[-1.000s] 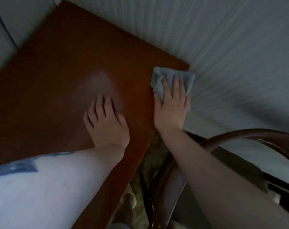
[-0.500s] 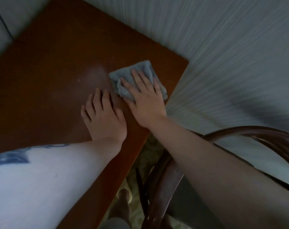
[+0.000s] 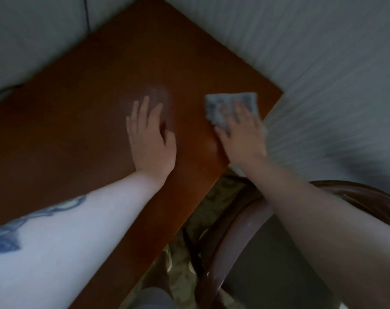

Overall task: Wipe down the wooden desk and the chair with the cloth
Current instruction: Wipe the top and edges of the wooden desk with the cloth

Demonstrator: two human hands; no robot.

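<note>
Since half a second ago, the right hand (image 3: 239,132) has slid the cloth (image 3: 230,107) from beside the left hand (image 3: 150,139) back toward the table's (image 3: 78,130) right corner. Flat, extended fingers press the cloth down, while the left hand rests open on the wood near mid-table. The chair (image 3: 229,237) stands below the table's edge.

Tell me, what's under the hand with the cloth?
Under the right hand lies the grey cloth, pressed flat onto the wooden desk near its edge. The cloth's middle and the wood beneath it are covered.
</note>
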